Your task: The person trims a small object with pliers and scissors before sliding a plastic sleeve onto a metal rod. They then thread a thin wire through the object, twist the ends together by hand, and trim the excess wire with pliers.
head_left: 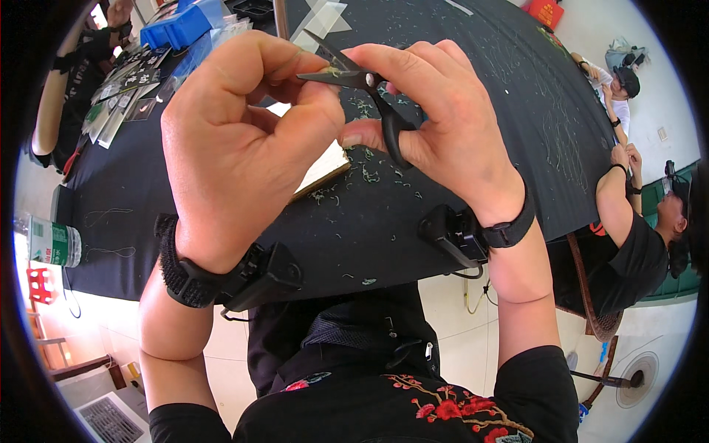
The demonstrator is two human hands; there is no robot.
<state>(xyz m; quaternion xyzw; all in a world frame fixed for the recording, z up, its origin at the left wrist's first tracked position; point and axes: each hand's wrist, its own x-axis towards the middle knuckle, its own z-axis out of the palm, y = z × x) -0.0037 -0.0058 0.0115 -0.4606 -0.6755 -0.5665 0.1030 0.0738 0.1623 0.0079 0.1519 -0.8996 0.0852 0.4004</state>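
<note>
- We work at a black-clothed table (458, 111) strewn with green thread clippings (369, 176).
- Above the table's near edge, our right hand (443, 122) grips black scissors (369, 92), fingers through the handle loop, blades slightly parted.
- Our left hand (240, 140) curls closed beside the blades, pinching at their tips; what it pinches we cannot tell.
- Beneath both hands, on the table, lies a wooden board (325, 171).
- Left of the table stands a water bottle (52, 242).

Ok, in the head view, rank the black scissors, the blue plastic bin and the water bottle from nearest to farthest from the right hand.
1. Black scissors: held in the right hand itself.
2. Blue plastic bin: upper left, on the far side of the black table.
3. Water bottle: far left, by the table's edge.
</note>
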